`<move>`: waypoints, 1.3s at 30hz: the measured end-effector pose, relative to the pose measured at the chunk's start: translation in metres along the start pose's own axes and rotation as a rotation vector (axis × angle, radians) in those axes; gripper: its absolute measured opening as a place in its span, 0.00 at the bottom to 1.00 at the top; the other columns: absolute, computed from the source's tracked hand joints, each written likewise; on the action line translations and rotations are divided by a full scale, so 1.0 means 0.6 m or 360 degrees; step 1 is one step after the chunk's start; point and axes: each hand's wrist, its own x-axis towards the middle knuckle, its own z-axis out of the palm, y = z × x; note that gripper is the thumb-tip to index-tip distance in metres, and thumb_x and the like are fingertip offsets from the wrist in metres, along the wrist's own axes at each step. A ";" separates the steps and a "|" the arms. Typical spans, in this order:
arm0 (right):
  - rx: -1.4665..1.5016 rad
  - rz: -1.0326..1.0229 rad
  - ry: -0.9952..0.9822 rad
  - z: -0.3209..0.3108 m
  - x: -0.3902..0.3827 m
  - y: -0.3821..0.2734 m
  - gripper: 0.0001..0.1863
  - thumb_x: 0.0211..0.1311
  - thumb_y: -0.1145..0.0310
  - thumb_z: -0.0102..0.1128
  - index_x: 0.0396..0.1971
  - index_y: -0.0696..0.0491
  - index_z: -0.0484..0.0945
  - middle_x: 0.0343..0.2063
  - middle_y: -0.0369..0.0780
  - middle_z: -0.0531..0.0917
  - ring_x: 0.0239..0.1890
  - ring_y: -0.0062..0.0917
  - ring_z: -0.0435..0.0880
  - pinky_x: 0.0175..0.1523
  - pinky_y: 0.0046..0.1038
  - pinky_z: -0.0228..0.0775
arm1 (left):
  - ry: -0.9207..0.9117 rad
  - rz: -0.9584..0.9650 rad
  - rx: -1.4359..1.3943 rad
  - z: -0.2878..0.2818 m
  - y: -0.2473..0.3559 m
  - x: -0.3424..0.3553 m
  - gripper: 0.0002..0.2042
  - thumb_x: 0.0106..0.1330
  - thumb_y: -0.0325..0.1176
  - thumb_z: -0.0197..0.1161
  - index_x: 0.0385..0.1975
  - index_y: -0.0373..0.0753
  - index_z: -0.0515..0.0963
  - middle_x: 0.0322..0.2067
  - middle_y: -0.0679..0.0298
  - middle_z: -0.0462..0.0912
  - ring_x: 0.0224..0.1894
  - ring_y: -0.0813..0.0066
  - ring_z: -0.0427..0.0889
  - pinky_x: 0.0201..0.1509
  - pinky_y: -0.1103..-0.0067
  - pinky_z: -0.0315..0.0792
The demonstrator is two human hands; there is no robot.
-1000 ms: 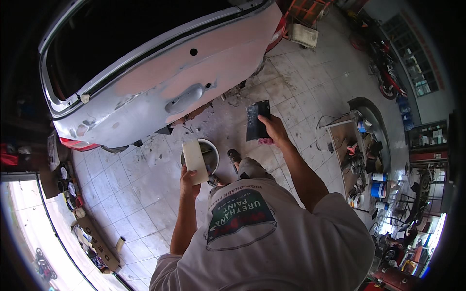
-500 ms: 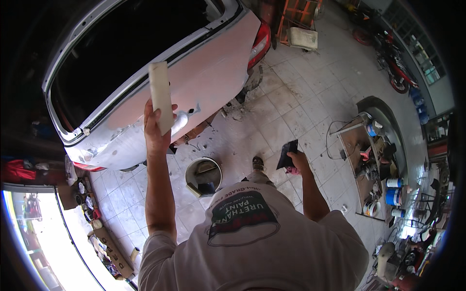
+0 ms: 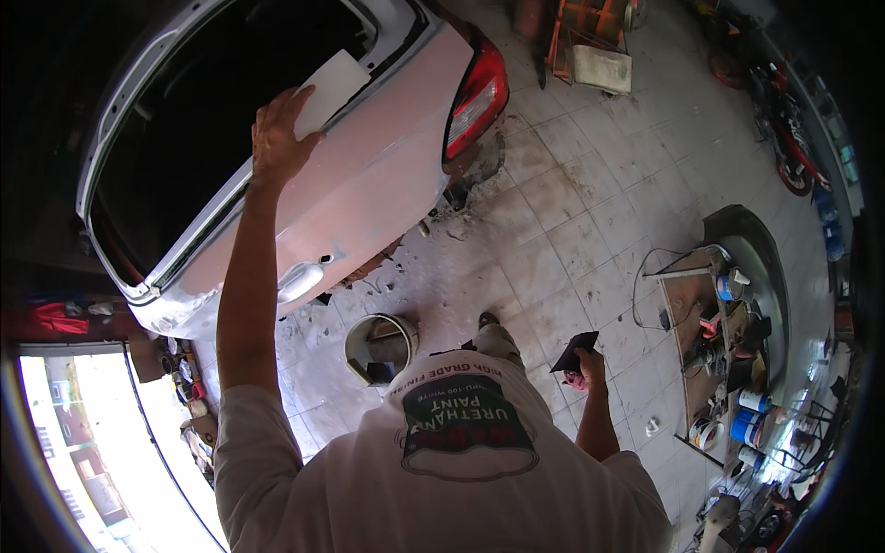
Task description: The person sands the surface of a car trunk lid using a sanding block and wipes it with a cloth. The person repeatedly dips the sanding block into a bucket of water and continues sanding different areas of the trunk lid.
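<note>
Up at the far left, my left hand (image 3: 279, 138) grips one end of an off-white flat block (image 3: 334, 89). The block lies slantwise at the lower edge of the rear window opening on a car's tailgate (image 3: 369, 175), which is patchy pink and grey. Whether it presses on the panel is hard to tell. Low on my right side, my right hand (image 3: 591, 367) is closed on a thin black sheet (image 3: 572, 348) that looks like sandpaper. A bunched pink cloth (image 3: 573, 379) shows under the same hand.
A round bucket (image 3: 412, 336) stands on the tiled floor (image 3: 544, 240) below the bumper side. To the right is a low work table (image 3: 687, 323) with tins and tools, beside a dark curved panel (image 3: 774, 267). An orange trolley (image 3: 590, 28) and a red motorcycle (image 3: 793, 152) are farther off.
My left hand has carried the block up and away, from in front of the tailgate to the window edge, and tilted it rightward. My right hand, still holding the sheet, sits lower in the view.
</note>
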 end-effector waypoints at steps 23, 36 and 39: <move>0.0266 -0.0479 -0.1065 0.169 -0.138 -0.492 0.23 0.70 0.60 0.75 0.57 0.60 0.84 0.42 0.39 0.90 0.38 0.23 0.89 0.43 0.29 0.83 | 0.0154 -0.0122 -0.0615 0.015 0.042 -0.273 0.31 0.67 0.45 0.78 0.70 0.46 0.79 0.73 0.54 0.74 0.74 0.49 0.73 0.78 0.55 0.69; 0.0359 -0.1126 -0.1158 0.392 -0.375 -0.571 0.24 0.78 0.53 0.65 0.56 0.61 0.79 0.36 0.43 0.89 0.26 0.31 0.90 0.23 0.33 0.79 | 0.0960 -0.1669 0.0008 -0.148 -0.645 -0.586 0.36 0.65 0.51 0.74 0.67 0.30 0.77 0.56 0.37 0.86 0.62 0.36 0.83 0.69 0.56 0.74; 0.0283 -0.0813 -0.1318 0.425 -0.468 -0.599 0.24 0.80 0.48 0.63 0.48 0.59 0.83 0.41 0.35 0.85 0.43 0.19 0.83 0.47 0.26 0.77 | 0.0514 -0.1768 -0.0150 -0.138 -0.663 -0.563 0.38 0.65 0.52 0.74 0.68 0.31 0.76 0.58 0.40 0.86 0.64 0.37 0.82 0.72 0.56 0.72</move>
